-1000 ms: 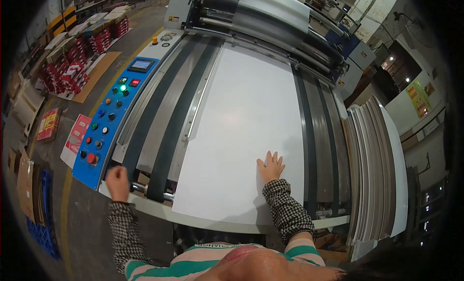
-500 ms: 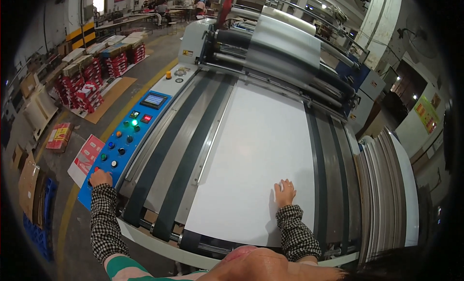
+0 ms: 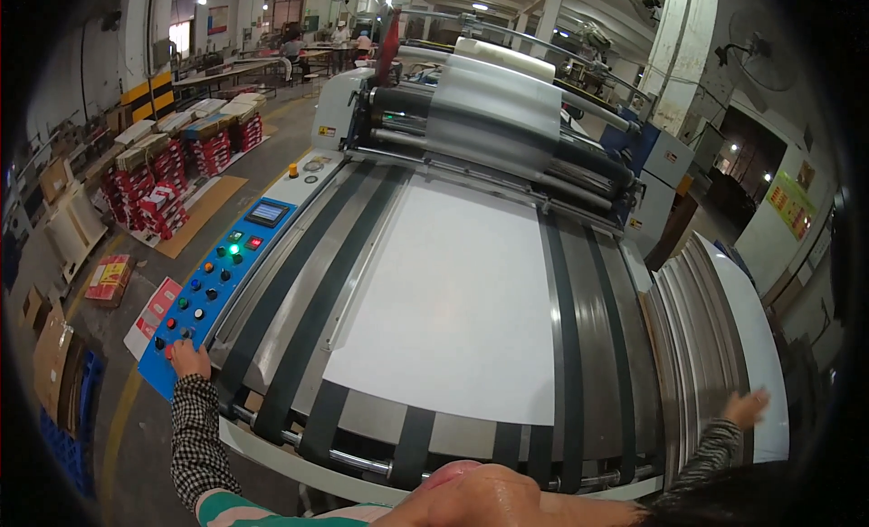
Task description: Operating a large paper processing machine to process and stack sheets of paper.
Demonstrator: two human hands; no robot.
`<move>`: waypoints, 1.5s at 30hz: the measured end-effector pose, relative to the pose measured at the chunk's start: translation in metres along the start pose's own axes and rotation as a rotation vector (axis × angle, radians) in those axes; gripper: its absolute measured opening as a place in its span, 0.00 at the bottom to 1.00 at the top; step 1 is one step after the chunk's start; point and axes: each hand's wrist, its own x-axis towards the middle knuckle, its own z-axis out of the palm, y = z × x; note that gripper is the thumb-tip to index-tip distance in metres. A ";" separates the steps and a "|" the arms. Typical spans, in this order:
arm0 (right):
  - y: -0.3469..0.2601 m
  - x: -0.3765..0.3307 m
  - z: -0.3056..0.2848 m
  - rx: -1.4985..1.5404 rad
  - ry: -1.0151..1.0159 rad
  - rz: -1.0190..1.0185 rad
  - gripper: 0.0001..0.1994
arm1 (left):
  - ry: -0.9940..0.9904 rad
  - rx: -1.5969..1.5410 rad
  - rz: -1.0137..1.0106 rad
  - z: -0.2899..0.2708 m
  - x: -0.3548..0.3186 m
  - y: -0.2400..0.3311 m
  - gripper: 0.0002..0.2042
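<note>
A large white sheet [image 3: 462, 292] lies flat on the black belts of a feeding machine [image 3: 299, 337]. My left hand [image 3: 188, 357] rests on the near end of the blue control panel [image 3: 213, 287], its fingers on the round buttons. My right hand [image 3: 748, 407] is out to the far right with fingers spread, over the stack of white sheets [image 3: 733, 346] beside the machine. It holds nothing. Big rollers [image 3: 498, 110] with a shiny film stand at the far end of the table.
Red and white stacked cartons [image 3: 158, 187] sit on the floor at the left, with flat cardboard [image 3: 54, 355] and a blue pallet [image 3: 72, 427] nearer me. A grey cabinet [image 3: 665, 178] stands at the right of the rollers. People work at tables far back.
My right hand left the white sheet and swung right to the side stack. My left hand moved onto the control panel's near end. The sheet has travelled farther toward the rollers.
</note>
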 end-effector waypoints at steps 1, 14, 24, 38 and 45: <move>0.035 0.005 0.018 -0.069 -0.127 0.078 0.17 | -0.020 -0.038 -0.009 0.005 -0.002 -0.001 0.14; 0.055 0.027 0.014 0.179 -0.621 -0.157 0.07 | 0.091 -0.560 0.709 0.030 -0.082 0.131 0.10; -0.127 -0.278 -0.116 0.903 -1.037 -0.696 0.22 | -0.948 -0.928 1.208 0.024 -0.276 0.198 0.16; -0.140 -0.365 -0.287 1.468 -1.042 -0.584 0.13 | -1.073 -0.913 0.568 0.043 -0.222 0.062 0.14; -0.107 -0.340 -0.290 0.935 -1.111 -0.624 0.22 | -1.006 -1.133 0.219 0.027 -0.209 0.026 0.10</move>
